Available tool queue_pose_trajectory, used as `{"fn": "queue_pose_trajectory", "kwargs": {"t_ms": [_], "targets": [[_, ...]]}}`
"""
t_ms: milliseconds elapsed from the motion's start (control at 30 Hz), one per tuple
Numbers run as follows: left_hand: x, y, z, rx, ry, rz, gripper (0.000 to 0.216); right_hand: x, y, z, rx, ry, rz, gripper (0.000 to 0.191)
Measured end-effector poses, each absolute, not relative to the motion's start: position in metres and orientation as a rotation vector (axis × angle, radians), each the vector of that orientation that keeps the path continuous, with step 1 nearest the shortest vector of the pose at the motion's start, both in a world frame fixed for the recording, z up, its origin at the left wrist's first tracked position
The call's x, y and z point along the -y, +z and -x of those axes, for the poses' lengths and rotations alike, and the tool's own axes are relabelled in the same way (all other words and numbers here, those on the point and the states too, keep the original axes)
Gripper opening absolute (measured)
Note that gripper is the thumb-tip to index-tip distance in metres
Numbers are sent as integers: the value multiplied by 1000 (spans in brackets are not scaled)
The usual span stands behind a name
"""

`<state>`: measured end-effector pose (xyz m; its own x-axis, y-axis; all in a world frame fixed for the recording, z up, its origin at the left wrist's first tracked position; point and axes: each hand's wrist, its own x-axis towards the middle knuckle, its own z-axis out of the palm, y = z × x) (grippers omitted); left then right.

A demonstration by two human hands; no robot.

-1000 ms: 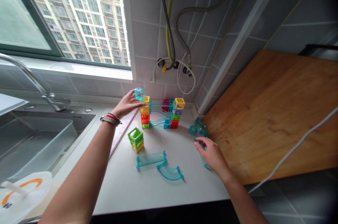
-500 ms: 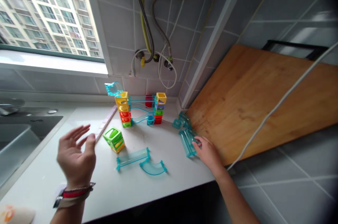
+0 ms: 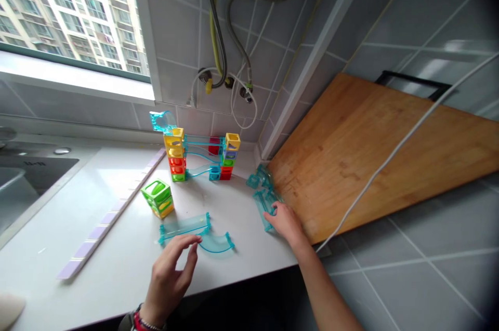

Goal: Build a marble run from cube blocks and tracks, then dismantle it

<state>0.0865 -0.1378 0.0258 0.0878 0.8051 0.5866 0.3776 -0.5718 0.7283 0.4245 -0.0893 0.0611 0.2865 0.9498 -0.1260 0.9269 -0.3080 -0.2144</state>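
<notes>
A marble-run toy (image 3: 199,157) of stacked yellow, red, green and blue blocks joined by clear teal ramps stands at the back of the white counter (image 3: 117,248). My left hand (image 3: 171,271) hovers open, fingers spread, just in front of a straight teal track (image 3: 183,226) and a curved teal track (image 3: 214,242). My right hand (image 3: 286,219) rests on a pile of teal track pieces (image 3: 263,193) beside the wooden board; its fingertips touch one piece, grip unclear. A loose green-and-yellow block stack (image 3: 158,198) sits left of the tracks.
A large wooden cutting board (image 3: 370,154) leans at the right, with a white cable (image 3: 390,159) across it. A pale purple strip (image 3: 113,214) lies diagonally on the counter. A sink edge (image 3: 35,175) is at the left. Hoses (image 3: 222,50) hang on the tiled wall.
My left hand let go of the tower's top piece, pulled back and came down toward the loose tracks. My right hand stayed on the teal pile. The camera swung right.
</notes>
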Motion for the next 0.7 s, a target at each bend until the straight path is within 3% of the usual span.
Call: {"fn": "queue_pose_trajectory", "kwargs": {"t_ms": [267, 700], "targets": [[138, 42, -128, -903, 1120, -2106, 20, 76, 72, -449, 1833, 154, 2322, 41], [131, 62, -144, -889, 953, -2008, 15, 55, 54, -444, 1779, 71, 2354, 32]]}}
